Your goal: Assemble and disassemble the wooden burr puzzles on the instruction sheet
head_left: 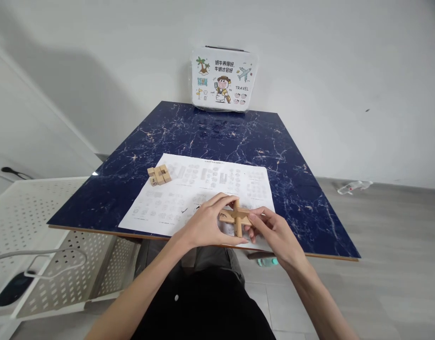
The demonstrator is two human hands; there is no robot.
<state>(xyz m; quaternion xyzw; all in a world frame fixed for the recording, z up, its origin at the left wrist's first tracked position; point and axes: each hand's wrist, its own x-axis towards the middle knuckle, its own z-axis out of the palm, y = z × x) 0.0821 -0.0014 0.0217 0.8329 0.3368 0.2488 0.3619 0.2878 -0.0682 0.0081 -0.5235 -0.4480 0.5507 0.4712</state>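
Between my two hands is a cross-shaped wooden burr puzzle (238, 217), made of interlocking bars, with a dark mark on one piece. My left hand (211, 222) spans it from the left, thumb near the lower end and fingers at the upper end of the upright bar. On the right side, my right hand (270, 229) pinches the end of the crosswise bar with thumb and fingers. Below them lies a printed instruction sheet (161, 203) with small diagrams. Another wooden block puzzle (160, 174), also marked, sits at the sheet's left edge.
The dark blue marbled table (217, 137) has its front edge at my lap. A white box with cartoon prints (222, 78) stands at the back against the wall. To the left is a perforated white shelf (54, 269) with a cable. A clear plastic item (355, 187) lies on the floor.
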